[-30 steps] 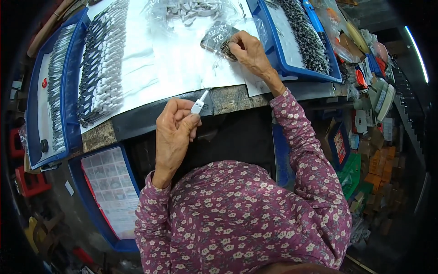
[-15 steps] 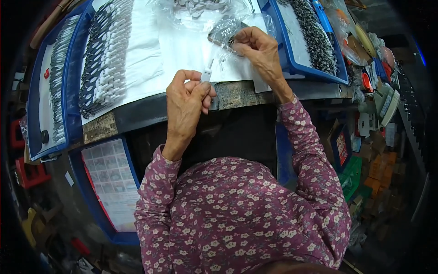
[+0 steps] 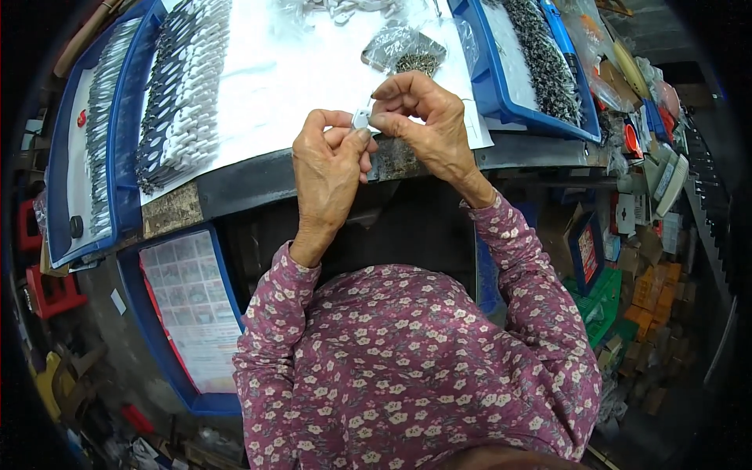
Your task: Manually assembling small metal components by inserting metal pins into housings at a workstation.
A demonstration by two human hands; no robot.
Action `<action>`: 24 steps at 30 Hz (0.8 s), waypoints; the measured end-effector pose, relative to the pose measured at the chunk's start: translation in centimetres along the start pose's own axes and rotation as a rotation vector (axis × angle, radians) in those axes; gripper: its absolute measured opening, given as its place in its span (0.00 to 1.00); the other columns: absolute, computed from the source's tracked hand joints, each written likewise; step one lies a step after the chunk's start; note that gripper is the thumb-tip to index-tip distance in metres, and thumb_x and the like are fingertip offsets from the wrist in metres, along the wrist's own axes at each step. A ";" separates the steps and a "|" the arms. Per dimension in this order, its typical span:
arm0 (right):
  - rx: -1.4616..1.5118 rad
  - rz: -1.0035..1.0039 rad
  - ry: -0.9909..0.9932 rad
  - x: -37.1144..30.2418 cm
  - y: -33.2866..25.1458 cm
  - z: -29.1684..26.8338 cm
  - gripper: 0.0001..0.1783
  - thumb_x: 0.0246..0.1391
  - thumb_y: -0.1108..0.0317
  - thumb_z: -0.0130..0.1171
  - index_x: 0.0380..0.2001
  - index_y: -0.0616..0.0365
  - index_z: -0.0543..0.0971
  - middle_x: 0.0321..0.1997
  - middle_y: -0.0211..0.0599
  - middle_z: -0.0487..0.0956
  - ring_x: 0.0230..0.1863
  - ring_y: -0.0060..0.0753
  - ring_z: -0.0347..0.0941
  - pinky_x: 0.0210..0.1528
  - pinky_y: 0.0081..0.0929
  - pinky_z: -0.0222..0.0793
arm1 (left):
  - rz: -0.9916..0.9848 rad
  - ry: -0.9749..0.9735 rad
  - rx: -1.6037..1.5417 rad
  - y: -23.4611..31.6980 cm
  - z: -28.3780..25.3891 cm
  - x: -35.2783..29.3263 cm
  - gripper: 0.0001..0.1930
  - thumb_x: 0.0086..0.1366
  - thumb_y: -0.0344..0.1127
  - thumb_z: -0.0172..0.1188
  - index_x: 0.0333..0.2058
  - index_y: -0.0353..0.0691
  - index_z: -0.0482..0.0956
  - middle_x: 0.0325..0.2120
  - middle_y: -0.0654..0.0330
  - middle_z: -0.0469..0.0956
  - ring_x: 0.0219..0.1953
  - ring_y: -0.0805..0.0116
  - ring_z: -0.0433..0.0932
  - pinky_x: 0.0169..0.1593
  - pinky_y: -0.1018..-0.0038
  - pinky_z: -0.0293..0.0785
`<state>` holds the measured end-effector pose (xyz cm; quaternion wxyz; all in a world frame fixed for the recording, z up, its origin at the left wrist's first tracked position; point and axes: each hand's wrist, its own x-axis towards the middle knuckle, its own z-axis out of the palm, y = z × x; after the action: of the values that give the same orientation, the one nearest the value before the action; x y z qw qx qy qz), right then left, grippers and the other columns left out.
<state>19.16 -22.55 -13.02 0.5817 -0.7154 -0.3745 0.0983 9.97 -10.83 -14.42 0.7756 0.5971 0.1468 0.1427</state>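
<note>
Near the table's front edge, my left hand [image 3: 327, 160] pinches a small white plastic part [image 3: 362, 118] with a few holes in its face. My right hand [image 3: 427, 121] is closed in a pinch right beside that part, its fingertips at the part's right side. Whatever sits between those fingertips is too small to make out. Just beyond my right hand lies a clear plastic bag [image 3: 392, 45] in a dark holder, with a heap of tiny brass-coloured pieces [image 3: 417, 63] in it.
Long rows of dark-and-white parts [image 3: 184, 94] lie on the left of the white sheet [image 3: 262, 94]. Blue trays [image 3: 122, 133] with similar dark pieces flank both sides. More white parts [image 3: 345, 9] lie at the back. A blue crate [image 3: 168, 376] stands below the table.
My right hand has come from the bag of tiny pieces toward me and left, to the white part. My left hand has shifted slightly, and the white part now shows its holed face.
</note>
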 end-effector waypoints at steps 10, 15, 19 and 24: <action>0.001 0.120 0.039 0.2 0.1 0.2 0.14 0.45 0.74 0.59 0.37 0.66 0.70 0.27 0.34 0.76 0.30 0.17 0.72 0.31 0.13 0.70 | 0.284 0.107 0.381 -0.8 0.5 0.4 0.04 0.53 0.22 0.50 0.29 0.32 0.65 0.16 0.56 0.74 0.17 0.74 0.72 0.19 0.79 0.66; 0.073 0.097 0.085 0.3 0.8 -0.1 0.16 0.45 0.72 0.59 0.38 0.66 0.70 0.26 0.34 0.75 0.25 0.17 0.72 0.26 0.12 0.68 | 0.205 0.034 0.307 -0.5 0.4 0.9 0.04 0.54 0.22 0.49 0.29 0.32 0.64 0.16 0.56 0.74 0.17 0.73 0.73 0.20 0.79 0.67; 0.091 0.132 0.002 0.5 0.4 -0.1 0.17 0.48 0.74 0.56 0.42 0.66 0.67 0.27 0.31 0.73 0.26 0.16 0.70 0.27 0.11 0.68 | -0.007 -0.092 0.034 -0.3 -0.1 1.2 0.04 0.57 0.23 0.49 0.30 0.33 0.64 0.16 0.59 0.73 0.15 0.79 0.68 0.18 0.85 0.62; 0.025 0.106 -0.001 0.3 0.6 -0.4 0.16 0.49 0.74 0.55 0.42 0.65 0.69 0.27 0.28 0.72 0.27 0.15 0.69 0.27 0.10 0.67 | -0.076 -0.117 -0.049 -0.2 0.3 1.3 0.04 0.58 0.24 0.49 0.30 0.34 0.63 0.16 0.60 0.72 0.14 0.82 0.65 0.15 0.88 0.58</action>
<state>19.81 -22.68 -13.38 0.5844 -0.7268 -0.3349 0.1340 11.29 -10.57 -14.60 0.8022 0.5792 0.1201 0.0815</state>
